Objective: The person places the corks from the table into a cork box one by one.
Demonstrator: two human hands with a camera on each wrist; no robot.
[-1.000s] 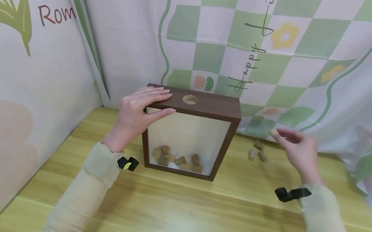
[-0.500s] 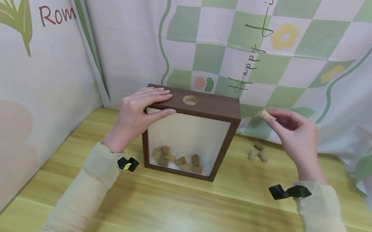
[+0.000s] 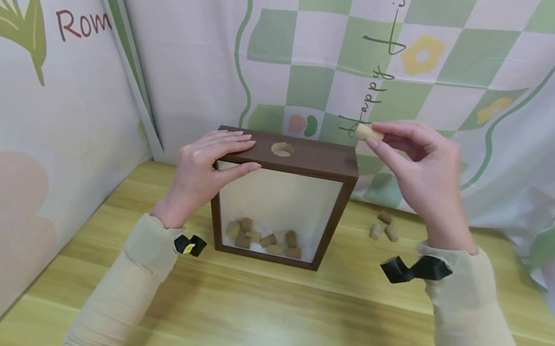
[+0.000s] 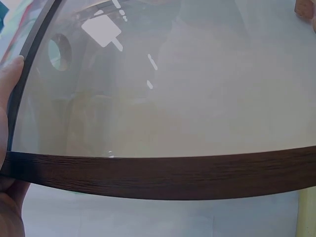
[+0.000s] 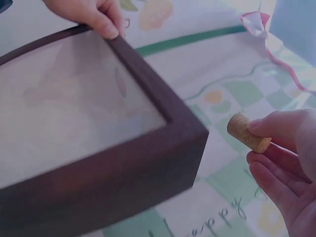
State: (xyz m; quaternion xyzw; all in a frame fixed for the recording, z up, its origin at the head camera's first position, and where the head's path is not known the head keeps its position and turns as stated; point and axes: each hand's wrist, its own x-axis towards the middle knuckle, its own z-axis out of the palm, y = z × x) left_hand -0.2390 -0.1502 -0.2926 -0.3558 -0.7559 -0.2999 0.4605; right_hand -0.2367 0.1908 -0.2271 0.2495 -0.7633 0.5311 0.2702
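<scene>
A dark brown wooden shadow box (image 3: 307,155) with a clear front stands upright on the table. In its top is a round hole (image 3: 283,150), and several corks (image 3: 269,239) lie at the bottom inside. My left hand (image 3: 202,167) grips the box's top left corner, fingers over the top and thumb on the front edge. Above and just right of the box's top right end, my right hand (image 3: 428,166) pinches a cork (image 3: 368,133) between thumb and fingers. The right wrist view shows this cork (image 5: 243,129) apart from the box's corner.
Three loose corks (image 3: 385,226) lie on the wooden table (image 3: 254,320) to the right of the box. A green and white checked curtain (image 3: 320,40) hangs close behind the box, and another printed curtain (image 3: 2,123) borders the left side.
My right hand has moved left and up with the cork, from above the loose corks to near the box's top right end. My left hand stays on the box.
</scene>
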